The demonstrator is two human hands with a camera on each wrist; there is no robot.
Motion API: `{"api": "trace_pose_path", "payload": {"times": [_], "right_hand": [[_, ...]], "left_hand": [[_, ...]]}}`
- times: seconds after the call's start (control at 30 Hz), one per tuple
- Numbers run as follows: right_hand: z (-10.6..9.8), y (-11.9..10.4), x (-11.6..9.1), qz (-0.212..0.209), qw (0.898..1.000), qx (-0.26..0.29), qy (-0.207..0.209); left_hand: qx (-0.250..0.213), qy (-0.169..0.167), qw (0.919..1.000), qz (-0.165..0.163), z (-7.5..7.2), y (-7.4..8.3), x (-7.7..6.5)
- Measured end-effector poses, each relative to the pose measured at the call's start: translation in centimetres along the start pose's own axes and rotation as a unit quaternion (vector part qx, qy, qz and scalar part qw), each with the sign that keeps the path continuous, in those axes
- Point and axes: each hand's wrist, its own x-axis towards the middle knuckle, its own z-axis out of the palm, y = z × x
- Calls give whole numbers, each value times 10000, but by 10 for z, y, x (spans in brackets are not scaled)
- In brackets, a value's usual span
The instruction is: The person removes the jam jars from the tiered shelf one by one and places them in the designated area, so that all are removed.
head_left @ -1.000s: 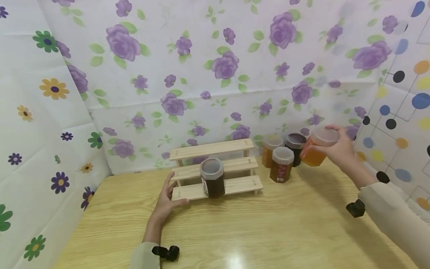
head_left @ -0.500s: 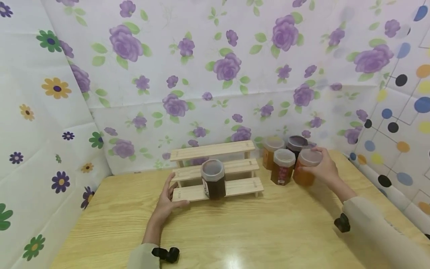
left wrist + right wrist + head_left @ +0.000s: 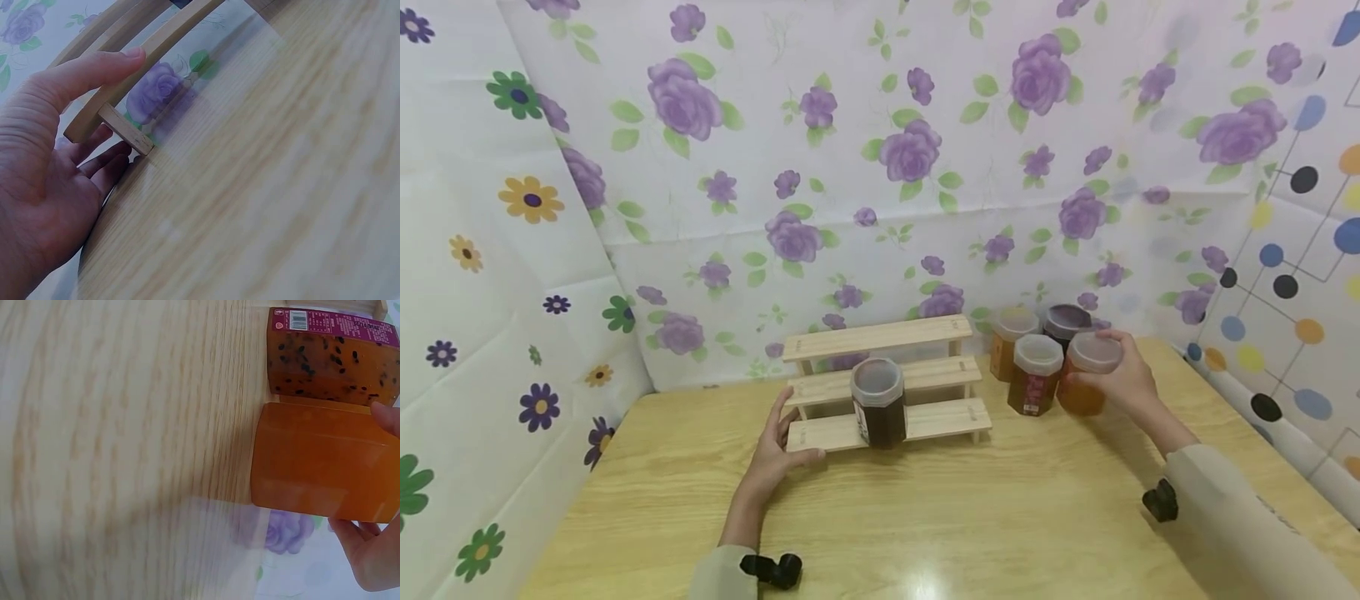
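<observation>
A three-tier wooden display rack [image 3: 880, 335] stands on the table. My left hand [image 3: 766, 462] holds its left end, the thumb on the lowest tier's front edge and the fingers behind, as the left wrist view also shows. A dark jar [image 3: 883, 423] with a translucent lid sits on the lowest tier. My right hand [image 3: 1129, 385] grips a jar of orange contents [image 3: 1079, 398], which is upright on the table. Beside it stands a jar with dark seeds and a purple label [image 3: 334, 359]. A yellow-orange jar [image 3: 1002, 357] and another dark jar [image 3: 1064, 320] are behind.
The jars are clustered right of the rack on the wood-grain table [image 3: 880, 517]. Floral cloth [image 3: 850, 150] hangs close behind the rack, and dotted cloth [image 3: 1292, 333] borders the right side.
My right hand has moved left and down with the orange jar, setting it beside the other jars; over the last half second it barely moves. My left hand stays on the rack.
</observation>
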Motion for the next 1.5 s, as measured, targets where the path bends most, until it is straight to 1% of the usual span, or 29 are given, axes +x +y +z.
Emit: {"api": "trace_pose_path", "payload": {"times": [0.17,0.3,0.4,0.53,0.57,0.7,0.8,0.83,0.93,1.0,1.1,1.17,1.27,1.33,1.47,1.5], "right_hand": [[-2,-5,2,-47,9996,198,-173],[-8,-16,3,-194,9991,313,-230],[-16,-32,1,-249,9985,461,-181],[-20,-59,-6,-234,9959,852,-185],[-19,-66,-8,-255,9954,905,-195],[-8,-89,-17,-647,9940,826,-301],[6,-103,-25,-931,9906,792,-620],[12,-108,-28,-951,9891,814,-773],[31,-120,-35,-1050,9818,1017,-1215],[47,-127,-40,-1121,9760,1198,-1430],[77,-138,-48,-1288,9621,1640,-1758],[96,-147,-54,-1344,9511,1916,-2017],[122,-161,-62,-1449,9361,2162,-2365],[136,-170,-65,-1535,9246,2347,-2577],[161,-181,-68,-1686,9085,2552,-2846],[165,-183,-69,-1687,9062,2604,-2872]], "left_hand": [[10,37,10000,21,-2,2,2],[-2,31,10000,57,-2,3,2],[-13,-5,10000,43,-2,1,2],[-30,-39,10000,3,-3,-1,1],[-33,-36,10000,-7,-3,-1,1],[-17,-20,10000,-11,-3,-1,1],[-12,-31,10000,-12,-3,0,2],[-15,-29,10000,-19,-3,0,2],[-22,-15,10000,-34,-2,-1,1],[-24,-16,10000,-48,-2,-1,1],[-36,11,10000,-61,-4,-1,1],[-46,23,10000,-59,-5,-1,0],[-55,32,10000,-38,-5,0,0],[-67,14,10000,-7,-5,0,0],[-126,3,9999,-8,-3,1,0],[-143,4,9999,-20,-3,0,0]]}}
